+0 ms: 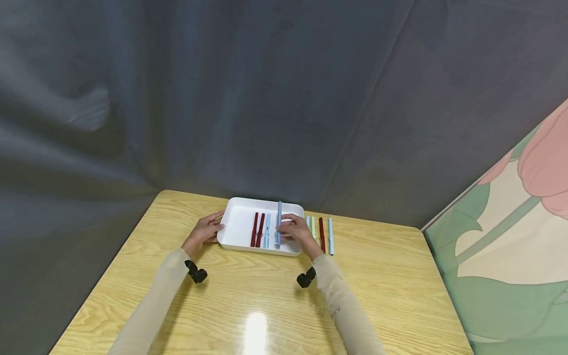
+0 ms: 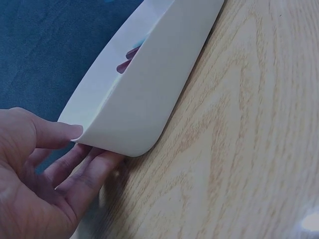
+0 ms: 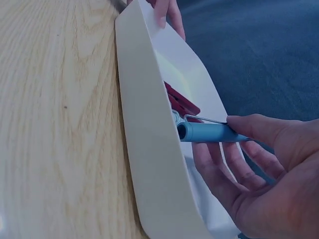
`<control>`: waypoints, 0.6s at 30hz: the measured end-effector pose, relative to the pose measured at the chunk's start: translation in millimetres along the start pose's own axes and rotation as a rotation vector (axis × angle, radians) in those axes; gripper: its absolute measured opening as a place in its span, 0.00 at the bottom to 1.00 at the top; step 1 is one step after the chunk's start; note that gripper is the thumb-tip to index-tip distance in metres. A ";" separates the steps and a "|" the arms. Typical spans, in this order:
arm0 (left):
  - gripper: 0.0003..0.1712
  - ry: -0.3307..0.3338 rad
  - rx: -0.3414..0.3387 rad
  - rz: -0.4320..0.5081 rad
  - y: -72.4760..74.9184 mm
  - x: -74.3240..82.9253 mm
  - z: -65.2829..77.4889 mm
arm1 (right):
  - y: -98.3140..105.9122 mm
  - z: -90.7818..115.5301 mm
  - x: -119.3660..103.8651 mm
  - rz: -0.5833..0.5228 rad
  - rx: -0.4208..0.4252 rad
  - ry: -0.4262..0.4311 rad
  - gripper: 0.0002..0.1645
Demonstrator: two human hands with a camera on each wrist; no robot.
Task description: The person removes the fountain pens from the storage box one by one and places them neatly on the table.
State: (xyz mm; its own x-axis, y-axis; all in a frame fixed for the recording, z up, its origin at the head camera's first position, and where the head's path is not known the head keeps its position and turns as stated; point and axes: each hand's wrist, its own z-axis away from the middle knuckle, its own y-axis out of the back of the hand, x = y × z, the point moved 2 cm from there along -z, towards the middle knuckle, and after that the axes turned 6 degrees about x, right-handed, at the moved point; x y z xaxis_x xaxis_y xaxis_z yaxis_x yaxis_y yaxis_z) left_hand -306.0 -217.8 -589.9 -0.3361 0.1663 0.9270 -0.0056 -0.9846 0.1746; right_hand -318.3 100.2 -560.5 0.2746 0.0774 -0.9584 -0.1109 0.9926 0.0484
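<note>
A person in pale sleeves works over a white tray at the far edge of a wood-grain table, a hand at each end. The right hand holds a blue pen over the right part of the tray, thumb on one side and fingers on the other, the gap between them narrowed to the barrel. From the head view, the pen points away from the person, its far end over the tray's back rim; the right wrist view shows its clip and a hollow near end beside the front wall.

At left, the left hand grips the tray's end, thumb on the rim, the other fingers beneath it against the outer side.

Inside the tray, left of the held pen, two red pens lie side by side, with a pale blue pen just to their right. On the table beyond the tray's right end are a light blue pen, a green pen, a dark red pen and, outermost, a sky-blue pen, the right forearm near them. Small black cameras sit at both wrists. A dark curtain hangs behind; a floral panel stands at right.
</note>
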 end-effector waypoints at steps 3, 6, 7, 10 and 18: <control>0.35 0.004 0.001 -0.005 -0.1 1.1 0.3 | 3.5 0.9 -1.9 -0.002 0.011 0.012 0.25; 0.35 0.007 0.004 -0.007 -0.1 0.1 0.9 | 5.9 0.4 -3.1 0.013 0.046 0.005 0.25; 0.35 0.006 0.007 -0.006 -0.3 -0.1 0.7 | 7.1 -0.5 -2.7 0.014 0.059 0.007 0.25; 0.35 0.001 0.004 -0.005 -0.7 0.2 1.4 | 11.2 -2.6 -2.1 -0.003 0.109 0.032 0.24; 0.35 -0.018 0.023 -0.004 -2.1 4.5 3.8 | 30.8 1.6 -8.9 0.009 0.236 0.142 0.24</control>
State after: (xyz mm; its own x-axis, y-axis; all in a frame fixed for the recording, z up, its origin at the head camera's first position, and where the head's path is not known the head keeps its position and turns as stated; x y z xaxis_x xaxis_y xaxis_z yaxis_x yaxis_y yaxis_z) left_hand -303.9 -214.8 -584.8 -0.3188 0.1710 0.9323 0.0149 -0.9826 0.1853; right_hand -322.6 130.2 -550.0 0.1358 0.0887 -0.9868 0.1175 0.9875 0.1049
